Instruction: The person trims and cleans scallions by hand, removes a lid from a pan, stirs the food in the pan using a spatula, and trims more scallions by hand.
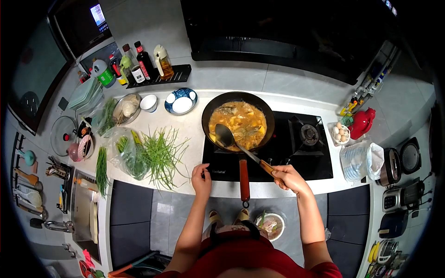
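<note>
My right hand (288, 180) is wrapped round the wooden handle of a spatula (224, 135), a metal tool with a dark rounded head. That head rests at the left side of the stew (245, 125), an orange-brown broth with chunks and yellow pieces. A black wok (207, 109) holds the stew on the left of the stove. Its reddish wooden handle (244, 178) points toward me. Nothing shows in my left hand (201, 180), which hovers by the counter's front edge, its fingers loosely bent and apart. Long green chives (162, 155) lie just left of it.
The black gas stove (296, 162) has a second burner on the right. Beyond it stand a bowl of eggs (341, 133) and a white plastic bag (359, 160). A blue-patterned plate (181, 101) and seasoning bottles (144, 61) are at the back left. A bucket (270, 227) sits by my feet.
</note>
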Demonstrator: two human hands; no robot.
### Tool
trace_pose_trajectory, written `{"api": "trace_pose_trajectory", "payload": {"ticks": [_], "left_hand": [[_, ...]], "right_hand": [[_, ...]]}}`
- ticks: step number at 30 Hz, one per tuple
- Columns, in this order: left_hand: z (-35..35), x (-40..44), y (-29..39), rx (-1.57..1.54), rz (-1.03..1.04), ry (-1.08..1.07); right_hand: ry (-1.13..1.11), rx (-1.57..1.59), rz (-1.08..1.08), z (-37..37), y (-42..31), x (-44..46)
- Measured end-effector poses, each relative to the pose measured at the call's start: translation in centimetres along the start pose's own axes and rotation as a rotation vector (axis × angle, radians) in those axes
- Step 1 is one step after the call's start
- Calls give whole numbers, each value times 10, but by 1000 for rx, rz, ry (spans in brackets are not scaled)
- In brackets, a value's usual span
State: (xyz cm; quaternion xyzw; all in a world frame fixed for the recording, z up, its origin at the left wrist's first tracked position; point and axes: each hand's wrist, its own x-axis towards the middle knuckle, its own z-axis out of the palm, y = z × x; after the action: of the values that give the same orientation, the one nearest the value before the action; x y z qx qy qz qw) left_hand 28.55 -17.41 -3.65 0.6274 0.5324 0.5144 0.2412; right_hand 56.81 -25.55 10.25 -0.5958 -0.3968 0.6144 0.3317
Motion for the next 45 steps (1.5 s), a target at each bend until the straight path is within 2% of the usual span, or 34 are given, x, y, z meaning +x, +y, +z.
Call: {"api": "trace_pose_trajectory", "payload": {"ticks": [6, 10, 14, 17, 20, 27, 31, 38, 45], "left_hand": [[-2, 5, 2, -16, -19, 0], [-8, 7, 3, -39, -81, -13], [-13, 7, 7, -61, -80, -8], [-14, 7, 1, -20, -63, -3], [-14, 7, 1, -31, -86, -6], [-14, 6, -2, -23, -70, 2], [-15, 5, 0, -50, -89, -2], [-10, 10, 3, -37, -32, -15], [6, 13, -3, -38, 95, -14]], "right_hand": [[99, 134, -22, 14, 6, 9], [142, 131, -123, 23, 7, 17], [212, 77, -154, 31, 3, 20], [276, -97, -182, 35, 3, 26], [285, -146, -203, 40, 6, 38], [136, 57, -115, 37, -1, 42], [250, -206, -204, 31, -11, 18], [386, -423, -303, -8, -28, -41], [630, -765, -276, -24, -49, -75]]}}
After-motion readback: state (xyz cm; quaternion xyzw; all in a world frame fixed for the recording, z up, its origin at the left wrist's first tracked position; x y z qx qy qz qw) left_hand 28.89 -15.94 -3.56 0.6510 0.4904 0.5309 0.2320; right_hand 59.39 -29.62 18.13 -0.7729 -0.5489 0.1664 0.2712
